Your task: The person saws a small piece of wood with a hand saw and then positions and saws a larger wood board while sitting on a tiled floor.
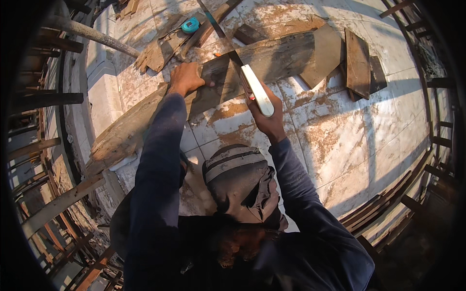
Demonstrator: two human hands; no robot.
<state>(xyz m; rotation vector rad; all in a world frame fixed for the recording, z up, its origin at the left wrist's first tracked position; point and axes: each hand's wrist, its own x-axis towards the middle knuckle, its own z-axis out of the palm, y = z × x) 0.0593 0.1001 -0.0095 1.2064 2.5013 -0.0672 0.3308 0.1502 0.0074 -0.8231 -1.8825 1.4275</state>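
A long weathered plank (133,123) lies slantwise over the floor, from the near left to the far right. My left hand (186,78) is closed on it, pressing down with the fingers curled over and the thumb pointing right. In my right hand (270,116) is a handsaw (258,93), gripped by its white handle. Its long blade slants across the plank, away from me and to the left, to the right of my left hand. The contact between teeth and wood is too small to make out.
A teal tape measure (190,25) rests beyond the plank near broken wood pieces (154,54). Short boards (358,63) lie at the far right. A round pole (92,35) comes in from the left. Sawdust-like brown dirt covers parts of the tiled floor (388,116). Stacked timber (58,206) lines the left side.
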